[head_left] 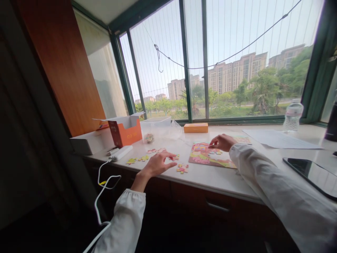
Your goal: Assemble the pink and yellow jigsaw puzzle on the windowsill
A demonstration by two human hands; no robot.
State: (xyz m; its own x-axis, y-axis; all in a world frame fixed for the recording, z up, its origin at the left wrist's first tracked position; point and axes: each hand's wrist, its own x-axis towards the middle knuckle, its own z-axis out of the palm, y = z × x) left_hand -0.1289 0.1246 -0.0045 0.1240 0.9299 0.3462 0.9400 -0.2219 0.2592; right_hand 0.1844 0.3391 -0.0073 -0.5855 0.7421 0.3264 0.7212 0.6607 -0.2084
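My left hand hovers low over the counter with thumb and forefinger apart, and nothing shows between them. Loose jigsaw pieces lie just right of its thumb, pink and yellow in colour. Several yellow-green pieces are spread to its left, and pinkish pieces lie behind it. Over a colourful jigsaw board, my right hand has its fingers pinched together, pointing down and left. What sits in that pinch is too small to make out. A pale patch on the board shows below those fingertips.
An orange open box, a clear plastic tub and a flat orange box stand at the back. A white power strip trails its cable over the front edge. Paper, a bottle and a tablet are at right.
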